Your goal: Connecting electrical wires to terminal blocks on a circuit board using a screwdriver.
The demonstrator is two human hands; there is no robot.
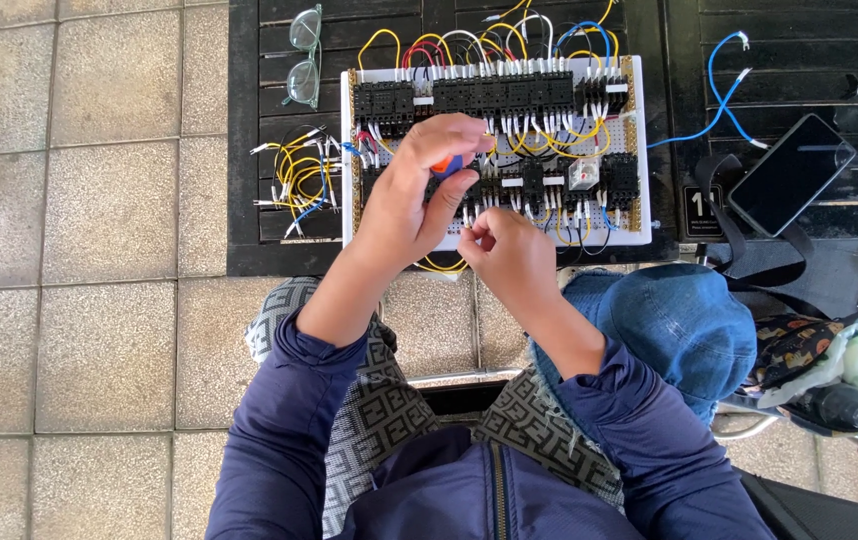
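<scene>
White perforated wiring board point(634, 232) lies flat on the dark slatted tabletop point(244, 150), packed with rows of black relay blocks point(494, 95) and looping yellow, red and blue wires. Over its middle, the left hand point(419, 190) curls its fingers around a small orange-handled tool point(446, 163). Just beside it, at the board's near edge, the right hand point(509, 250) pinches a thin wire end between thumb and forefinger. A loose bundle of yellow wires point(299, 180) rests left of the board, clear-framed glasses point(303, 55) above it.
</scene>
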